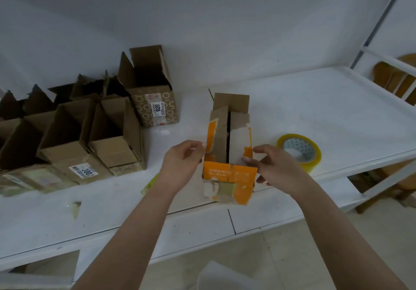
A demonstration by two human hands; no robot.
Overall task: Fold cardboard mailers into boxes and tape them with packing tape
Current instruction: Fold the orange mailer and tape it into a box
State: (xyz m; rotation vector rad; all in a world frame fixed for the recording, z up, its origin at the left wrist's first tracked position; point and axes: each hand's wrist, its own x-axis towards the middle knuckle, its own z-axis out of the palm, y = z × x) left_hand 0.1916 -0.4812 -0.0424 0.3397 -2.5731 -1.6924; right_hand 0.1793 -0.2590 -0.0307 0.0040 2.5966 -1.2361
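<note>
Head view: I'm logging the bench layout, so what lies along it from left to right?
Row of open boxes → patterned box → left hand → orange box → right hand → tape roll.

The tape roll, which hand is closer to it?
Right. The right hand is at the orange box's right side, just left of the tape roll. The left hand is on the box's far side from it.
</note>
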